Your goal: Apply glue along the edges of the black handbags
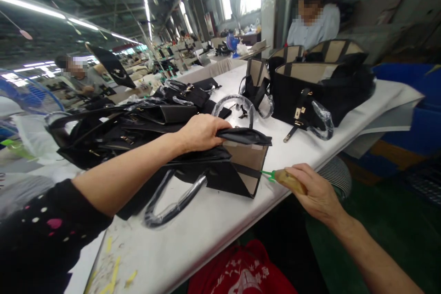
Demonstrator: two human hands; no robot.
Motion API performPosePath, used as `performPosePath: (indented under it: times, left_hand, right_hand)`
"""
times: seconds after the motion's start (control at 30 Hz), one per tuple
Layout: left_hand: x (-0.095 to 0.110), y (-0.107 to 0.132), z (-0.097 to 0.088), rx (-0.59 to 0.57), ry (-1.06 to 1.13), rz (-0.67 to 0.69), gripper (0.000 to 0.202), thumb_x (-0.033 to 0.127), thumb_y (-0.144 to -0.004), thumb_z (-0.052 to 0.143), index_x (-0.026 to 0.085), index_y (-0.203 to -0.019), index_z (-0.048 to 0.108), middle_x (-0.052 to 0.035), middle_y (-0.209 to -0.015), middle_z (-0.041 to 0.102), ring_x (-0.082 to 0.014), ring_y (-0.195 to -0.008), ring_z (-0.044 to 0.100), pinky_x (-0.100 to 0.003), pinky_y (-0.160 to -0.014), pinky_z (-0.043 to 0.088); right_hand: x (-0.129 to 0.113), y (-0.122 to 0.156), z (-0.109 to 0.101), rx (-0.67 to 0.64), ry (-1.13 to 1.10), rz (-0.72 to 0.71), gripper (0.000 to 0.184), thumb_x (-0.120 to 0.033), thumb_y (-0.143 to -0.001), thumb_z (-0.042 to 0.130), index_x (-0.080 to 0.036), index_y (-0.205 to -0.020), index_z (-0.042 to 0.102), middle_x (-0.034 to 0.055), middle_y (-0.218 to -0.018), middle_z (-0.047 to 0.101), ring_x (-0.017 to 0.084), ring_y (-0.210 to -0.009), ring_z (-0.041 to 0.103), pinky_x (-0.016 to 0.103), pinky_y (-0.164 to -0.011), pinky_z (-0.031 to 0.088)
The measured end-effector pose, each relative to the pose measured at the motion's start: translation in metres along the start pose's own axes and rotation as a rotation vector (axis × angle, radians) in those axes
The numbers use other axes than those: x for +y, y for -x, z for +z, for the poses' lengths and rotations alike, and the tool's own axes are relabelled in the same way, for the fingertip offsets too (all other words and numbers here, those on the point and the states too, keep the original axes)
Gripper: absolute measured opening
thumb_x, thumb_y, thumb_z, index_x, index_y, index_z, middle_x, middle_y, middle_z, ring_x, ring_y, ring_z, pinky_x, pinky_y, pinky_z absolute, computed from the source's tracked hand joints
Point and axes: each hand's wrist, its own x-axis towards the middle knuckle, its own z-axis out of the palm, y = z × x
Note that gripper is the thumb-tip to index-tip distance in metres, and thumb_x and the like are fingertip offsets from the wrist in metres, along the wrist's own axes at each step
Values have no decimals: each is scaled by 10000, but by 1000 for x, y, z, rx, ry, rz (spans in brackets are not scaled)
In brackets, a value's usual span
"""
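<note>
My left hand (203,133) is closed on the black upper edge of a black handbag (210,175) lying on its side, its tan lining and dark inner strip facing right. A plastic-wrapped handle (175,206) of that bag rests on the table. My right hand (317,188) grips a tool with a wooden handle (289,180) and a thin green tip. That tip is at the bag's lower right opening edge; whether it touches cannot be told.
More black bags (127,124) are heaped on the left of the white table (206,239). Open bags (292,87) stand on the right, near a person in a pale shirt (313,27). Yellow scraps (115,271) lie at front left. A blue fan (27,94) and another person (82,78) are left.
</note>
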Motion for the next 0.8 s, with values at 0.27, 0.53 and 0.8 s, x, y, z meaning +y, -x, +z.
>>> performPosePath:
  times: [0.27, 0.53, 0.8]
  left_hand:
    - [5, 45, 45, 162, 15, -2, 440, 224, -833, 582, 276, -1261, 672, -32, -1163, 737, -227, -1064, 682, -314, -866, 507]
    - [9, 47, 49, 230, 11, 16, 398, 216, -838, 617, 244, -1228, 689, -44, -1141, 744, -240, -1053, 696, -344, -851, 550]
    - [12, 49, 50, 291, -5, 31, 372, 218, -835, 619, 248, -1196, 702, -44, -1107, 752, -254, -1013, 709, -355, -793, 562]
  right_hand:
    - [4, -3, -2, -17, -202, 251, 214, -437, -955, 639, -246, -1052, 643, 9, -929, 627, 208, -811, 616, 316, -749, 469]
    - [3, -12, 1, -26, -292, 484, 281, -499, -875, 656, -235, -967, 672, -1, -869, 679, 233, -783, 634, 334, -735, 460]
    - [5, -10, -1, -51, -327, 601, 337, -539, -856, 643, -227, -977, 683, -7, -856, 701, 243, -789, 639, 336, -724, 459]
